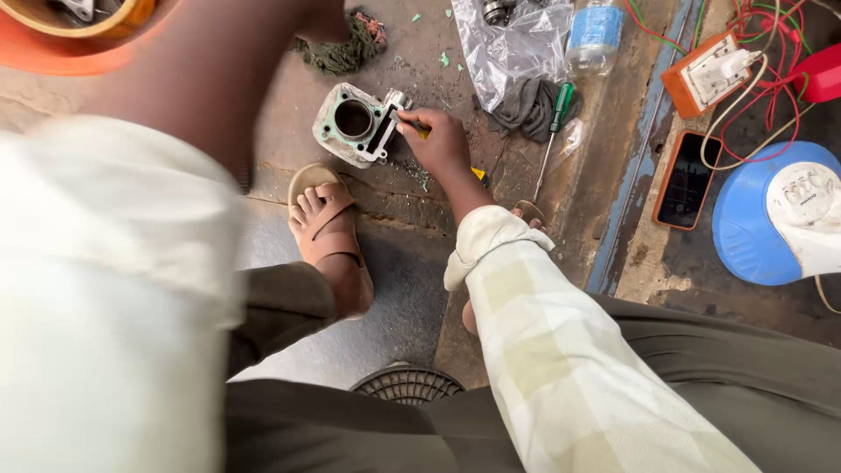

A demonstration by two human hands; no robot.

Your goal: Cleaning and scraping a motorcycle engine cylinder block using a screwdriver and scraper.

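1. Right hand [441,140] is clenched round a small yellow-handled tool [421,131], tip pressed to the metal engine cylinder [357,125].
2. Cylinder sits on rusty floor [420,79], just above the sandalled foot [322,215], bore facing up.
3. Left arm reaches up & out of frame; hand not seen, so can't tell its grip.
4. Green-handled screwdriver [554,131], grey rag [526,107], plastic bag [512,44] lie to the right; phone [684,180] further right.
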